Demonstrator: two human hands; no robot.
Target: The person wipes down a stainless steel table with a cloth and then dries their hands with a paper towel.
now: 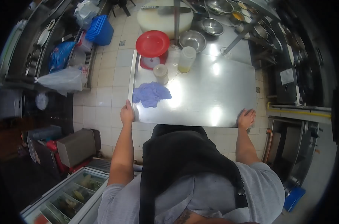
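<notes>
My left hand (pixel 127 113) is at the near left corner of a stainless steel table (pixel 214 91), its thumb up along the side and its fingers closed around the edge. At the opposite near corner rests my right hand (pixel 246 118), fingers stretched out over the edge. Closest to my left hand lies a crumpled purple cloth (pixel 151 95). Behind it stand a squeeze bottle (pixel 161 74) with pale contents and a larger clear bottle (pixel 186 59) with some yellowish liquid. A red kitchen scale (pixel 152 46) with a round pan is at the table's far left.
Past the scale, a knife (pixel 169 10) lies on a thick round chopping board (pixel 145 21). Metal bowls (pixel 212 27) stand at the back. Steel posts (pixel 236 39) rise from the table. Shelves hold a blue crate (pixel 99 30) at left; an open chiller (pixel 70 198) is behind my left arm.
</notes>
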